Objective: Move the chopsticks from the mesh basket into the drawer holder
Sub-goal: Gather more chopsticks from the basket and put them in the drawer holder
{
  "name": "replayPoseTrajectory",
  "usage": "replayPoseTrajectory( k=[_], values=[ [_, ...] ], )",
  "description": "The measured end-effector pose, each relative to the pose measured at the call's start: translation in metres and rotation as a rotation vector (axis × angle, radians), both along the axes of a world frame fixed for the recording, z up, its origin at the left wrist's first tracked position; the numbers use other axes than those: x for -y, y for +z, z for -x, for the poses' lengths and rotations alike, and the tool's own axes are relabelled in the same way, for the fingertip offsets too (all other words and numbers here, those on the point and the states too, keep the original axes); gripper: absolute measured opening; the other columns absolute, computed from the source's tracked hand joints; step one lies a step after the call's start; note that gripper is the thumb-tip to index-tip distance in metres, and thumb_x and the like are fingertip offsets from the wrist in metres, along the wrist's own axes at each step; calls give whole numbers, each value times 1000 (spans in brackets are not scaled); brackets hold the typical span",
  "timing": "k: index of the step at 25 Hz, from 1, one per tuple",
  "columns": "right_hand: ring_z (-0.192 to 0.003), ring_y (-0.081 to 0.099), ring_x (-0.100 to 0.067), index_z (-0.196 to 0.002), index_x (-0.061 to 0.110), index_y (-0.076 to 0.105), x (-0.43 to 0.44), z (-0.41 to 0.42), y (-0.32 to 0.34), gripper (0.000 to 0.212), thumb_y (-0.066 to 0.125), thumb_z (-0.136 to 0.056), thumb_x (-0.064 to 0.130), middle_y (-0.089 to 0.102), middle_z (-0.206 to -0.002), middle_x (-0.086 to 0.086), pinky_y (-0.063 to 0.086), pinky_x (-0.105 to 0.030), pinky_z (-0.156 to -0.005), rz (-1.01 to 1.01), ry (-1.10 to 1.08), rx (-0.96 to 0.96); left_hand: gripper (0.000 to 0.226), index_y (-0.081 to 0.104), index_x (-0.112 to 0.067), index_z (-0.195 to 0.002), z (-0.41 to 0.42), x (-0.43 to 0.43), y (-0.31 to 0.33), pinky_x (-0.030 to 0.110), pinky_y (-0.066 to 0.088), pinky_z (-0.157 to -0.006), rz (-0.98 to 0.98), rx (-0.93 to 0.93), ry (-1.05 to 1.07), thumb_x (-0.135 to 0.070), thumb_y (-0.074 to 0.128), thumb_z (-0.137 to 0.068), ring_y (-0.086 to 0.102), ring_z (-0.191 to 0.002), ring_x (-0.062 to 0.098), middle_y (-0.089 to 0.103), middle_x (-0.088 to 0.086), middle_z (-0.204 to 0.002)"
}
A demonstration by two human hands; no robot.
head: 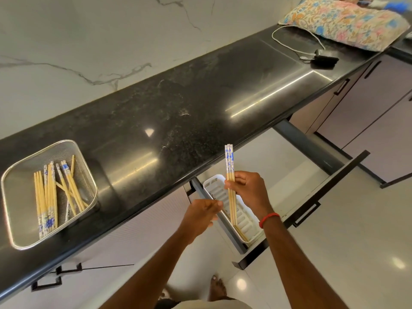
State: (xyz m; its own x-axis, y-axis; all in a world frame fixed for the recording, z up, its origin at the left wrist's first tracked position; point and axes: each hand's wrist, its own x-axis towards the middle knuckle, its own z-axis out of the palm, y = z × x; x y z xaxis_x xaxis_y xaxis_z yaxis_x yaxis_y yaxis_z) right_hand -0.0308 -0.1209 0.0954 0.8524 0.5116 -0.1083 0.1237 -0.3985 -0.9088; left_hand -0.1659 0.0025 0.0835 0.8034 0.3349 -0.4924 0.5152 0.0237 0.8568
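Mesh basket (20,175) on counter (178,108) at left, holder (214,181) in open drawer (312,197) below counter edge, right

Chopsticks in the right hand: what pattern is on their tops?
Blue floral print on white, on the chopsticks; head view.

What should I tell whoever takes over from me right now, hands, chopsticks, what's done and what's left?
Right hand: shut on a bundle of chopsticks, upright, tips down in the white holder in the open drawer.
Left hand: beside the holder, holding nothing visible.
Done: at least one chopstick appears to lie in the holder.
Left: release this bundle, then move the many chopsticks in the mesh basket on the counter.
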Motion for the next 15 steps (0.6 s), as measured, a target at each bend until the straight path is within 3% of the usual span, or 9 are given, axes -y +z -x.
replayPoseTrajectory(
  k=[5,8,12,15],
  values=[
    [-65,67,-34,-74,0,71,0,-15,-55,12,75,-79,10,73,-70,-15,57,-40,-62,262,27,86,20,73,-32,-88,13,-18,-12,13,55,-61,-58,-51,45,-46,61,-94,75,-83,4,77,-16,-89],
    [-61,62,-33,-65,4,63,-6,-10,-87,18,73,-79,9,69,-65,-13,51,-34,-56,401,30,71,19,74,-29,-91,18,-21,-12,14,56,-61,-76,-62,41,-43,61,-95,75,-84,2,78,-12,-94],
    [-77,67,-31,-78,7,68,-6,-3,-118,7,72,-83,10,74,-85,-18,54,-31,-68,532,72,61,14,73,-30,-91,25,-20,-11,12,56,-61,-113,-43,15,-38,63,-96,73,-83,-2,76,-12,-92],
    [-95,68,-36,-97,5,70,-6,3,-129,12,66,-89,12,73,-99,-18,57,-42,-86,605,100,58,13,72,-31,-90,32,-19,-11,12,56,-61,-132,-39,22,-37,62,-96,73,-82,-2,76,-12,-90]
  ],
)
